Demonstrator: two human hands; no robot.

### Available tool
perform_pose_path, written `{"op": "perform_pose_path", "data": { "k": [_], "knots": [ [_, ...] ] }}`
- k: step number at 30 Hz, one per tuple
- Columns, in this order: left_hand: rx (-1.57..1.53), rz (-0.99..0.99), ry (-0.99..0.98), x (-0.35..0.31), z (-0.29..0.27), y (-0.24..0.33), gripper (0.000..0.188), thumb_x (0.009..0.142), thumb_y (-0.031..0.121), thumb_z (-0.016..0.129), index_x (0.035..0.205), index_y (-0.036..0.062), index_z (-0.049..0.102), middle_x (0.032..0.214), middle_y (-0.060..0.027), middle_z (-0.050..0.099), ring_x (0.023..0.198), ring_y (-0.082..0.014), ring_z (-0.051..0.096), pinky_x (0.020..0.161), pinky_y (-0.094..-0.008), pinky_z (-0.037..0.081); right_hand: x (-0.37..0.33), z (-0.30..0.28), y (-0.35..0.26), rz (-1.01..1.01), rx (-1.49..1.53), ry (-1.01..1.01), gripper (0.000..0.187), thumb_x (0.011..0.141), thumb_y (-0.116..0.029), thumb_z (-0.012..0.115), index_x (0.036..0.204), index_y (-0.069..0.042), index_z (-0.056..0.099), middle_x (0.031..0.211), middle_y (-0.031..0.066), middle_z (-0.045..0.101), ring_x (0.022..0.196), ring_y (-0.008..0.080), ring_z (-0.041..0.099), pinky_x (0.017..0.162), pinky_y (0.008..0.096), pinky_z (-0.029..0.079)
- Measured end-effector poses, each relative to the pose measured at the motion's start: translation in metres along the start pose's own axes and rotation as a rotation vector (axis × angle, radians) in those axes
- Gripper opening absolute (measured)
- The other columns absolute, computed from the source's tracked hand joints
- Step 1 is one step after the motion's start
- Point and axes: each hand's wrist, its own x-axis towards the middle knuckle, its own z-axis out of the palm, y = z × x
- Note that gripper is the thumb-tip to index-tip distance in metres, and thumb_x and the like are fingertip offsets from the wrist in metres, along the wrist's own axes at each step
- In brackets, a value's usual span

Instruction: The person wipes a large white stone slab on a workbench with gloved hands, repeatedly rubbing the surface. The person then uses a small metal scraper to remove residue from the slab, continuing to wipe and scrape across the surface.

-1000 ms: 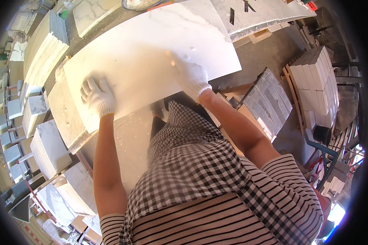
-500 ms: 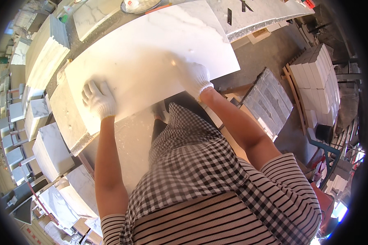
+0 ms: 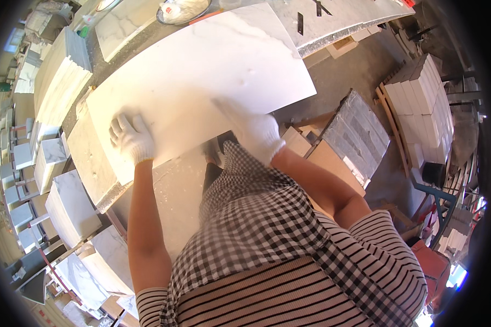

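Observation:
A broad white marble slab (image 3: 202, 60) with faint grey veins lies in front of me on a worktable. My left hand (image 3: 131, 135), in a white knit glove, rests flat on its left part with the fingers apart. Over the slab's near edge, right of the middle, is my right hand (image 3: 261, 136), also gloved and smeared by motion. Its fingers look closed around a thin greyish thing (image 3: 223, 107) that points up and left across the slab; blur hides its kind. Dusty, brownish haze covers the slab's surface between both hands.
A bowl (image 3: 184, 12) with a white bag stands beyond the slab. Stacked slabs (image 3: 63, 76) rise at the left. On the right are a grey streaked slab (image 3: 356, 139) and a pallet of white blocks (image 3: 423, 106). Small black strips (image 3: 300, 24) lie on the far stone surface.
My right hand has moved toward me, from over the slab to its near edge, and the thin thing has come along. My left hand stays in place.

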Motion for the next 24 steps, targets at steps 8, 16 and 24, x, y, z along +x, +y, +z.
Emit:
{"op": "perform_pose_path", "data": {
  "k": [8, 16, 24],
  "knots": [
    [0.041, 0.015, -0.071, 0.003, 0.004, -0.002, 0.067, 0.101, 0.052, 0.034, 0.147, 0.0035, 0.040, 0.155, -0.0179, 0.037, 0.146, -0.0377, 0.028, 0.120, -0.0506, 0.019, -0.077, 0.003, 0.000, 0.231, -0.024, -0.470, 0.064, 0.091, -0.027, 0.065, 0.147, -0.022, 0.033, 0.067, 0.0122, 0.065, 0.061, 0.0322, 0.066, 0.052, 0.0422, 0.050],
    [0.078, 0.241, -0.085, 0.017, 0.038, 0.090, 0.084, 0.099, 0.064, 0.027, 0.156, 0.0018, 0.023, 0.165, -0.0193, 0.014, 0.154, -0.0360, 0.008, 0.123, -0.0502, 0.001, -0.139, -0.030, 0.023, 0.120, -0.088, 0.020, 0.067, 0.084, -0.024, 0.075, 0.142, -0.002, 0.048, 0.072, 0.0129, 0.066, 0.062, 0.0312, 0.066, 0.056, 0.0401, 0.052],
    [-0.405, 1.101, -0.175, -0.071, 0.036, 0.247, 0.083, 0.092, 0.060, 0.052, 0.149, 0.0015, 0.038, 0.158, -0.0199, 0.032, 0.151, -0.0340, 0.021, 0.123, -0.0509, 0.011, -0.156, -0.047, 0.017, 0.161, -0.106, 0.192, 0.069, 0.080, -0.023, 0.077, 0.142, -0.006, 0.050, 0.070, 0.0132, 0.064, 0.059, 0.0311, 0.065, 0.053, 0.0406, 0.051]
  ]
}}
